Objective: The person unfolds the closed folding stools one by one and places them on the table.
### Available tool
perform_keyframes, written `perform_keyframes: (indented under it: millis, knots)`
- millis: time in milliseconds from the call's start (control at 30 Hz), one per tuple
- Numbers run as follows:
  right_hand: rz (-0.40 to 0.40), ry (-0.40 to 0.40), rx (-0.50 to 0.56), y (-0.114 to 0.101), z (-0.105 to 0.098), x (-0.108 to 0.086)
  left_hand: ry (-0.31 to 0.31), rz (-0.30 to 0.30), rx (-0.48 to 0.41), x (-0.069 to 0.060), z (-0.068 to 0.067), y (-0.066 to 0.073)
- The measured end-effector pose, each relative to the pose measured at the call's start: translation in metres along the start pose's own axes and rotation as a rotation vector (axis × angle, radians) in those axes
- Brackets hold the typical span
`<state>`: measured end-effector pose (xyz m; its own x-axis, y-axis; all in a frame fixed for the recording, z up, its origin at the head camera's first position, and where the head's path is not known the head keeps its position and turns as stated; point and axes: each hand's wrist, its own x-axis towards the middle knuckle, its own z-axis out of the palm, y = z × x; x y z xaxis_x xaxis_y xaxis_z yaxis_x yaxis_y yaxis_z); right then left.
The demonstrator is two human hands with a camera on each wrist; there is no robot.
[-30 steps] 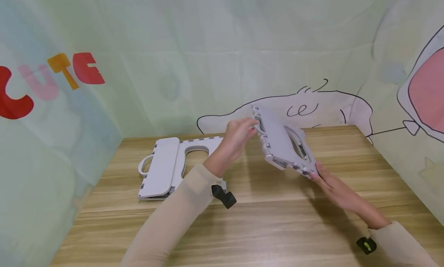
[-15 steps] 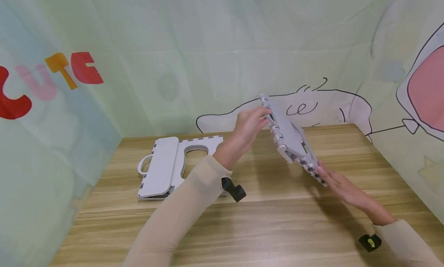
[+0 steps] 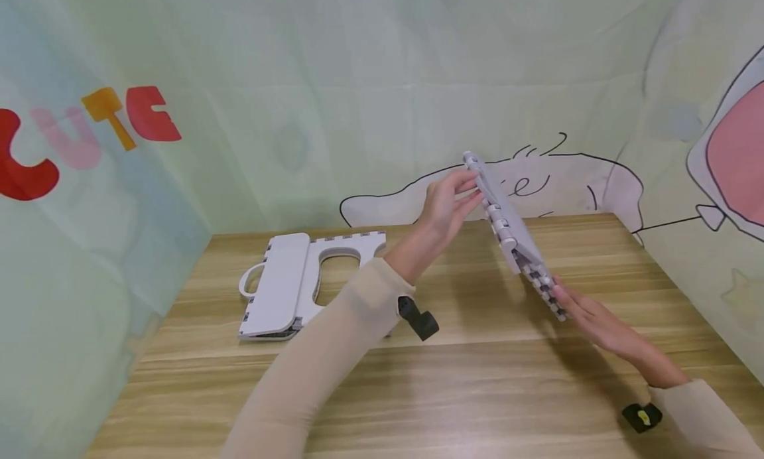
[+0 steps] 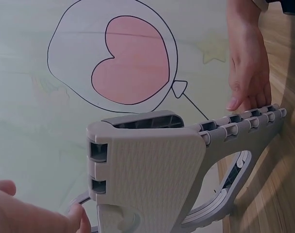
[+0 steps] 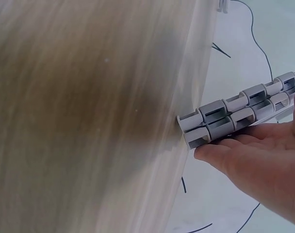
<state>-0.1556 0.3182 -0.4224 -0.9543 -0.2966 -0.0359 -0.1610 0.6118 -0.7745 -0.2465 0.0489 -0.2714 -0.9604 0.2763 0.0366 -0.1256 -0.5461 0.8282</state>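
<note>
A light grey folding step stool (image 3: 512,228), folded flat, is held tilted over the right part of the wooden table. My left hand (image 3: 444,203) grips it by the loop handle at its raised end; in the left wrist view those fingers (image 4: 77,218) curl at the handle, partly cut off by the frame. At the lower edge, my right hand (image 3: 597,323) holds the stool between thumb and fingers. The right wrist view has the stool's hinged edge (image 5: 244,109) lying across the fingers. A second folded step stool (image 3: 279,286) lies flat at the left, partly behind my left forearm.
The wood-grain table (image 3: 453,406) runs back to a printed cloth backdrop (image 3: 370,114), which also closes in both sides. The second stool's loop handle (image 3: 245,283) points left. Dark camera mounts (image 3: 420,320) sit on both wrists.
The held stool has turned more edge-on, its upper end rising and moving right with my left hand. My right hand has shifted slightly right and down. The other stool stays put.
</note>
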Motion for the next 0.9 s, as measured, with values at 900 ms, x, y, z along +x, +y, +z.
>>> perform_keyframes:
  millis: [900]
  knots:
    - [0.025,-0.050,0.140,0.009,-0.014,-0.001,-0.026,0.087,0.114,0.013,0.042,-0.017]
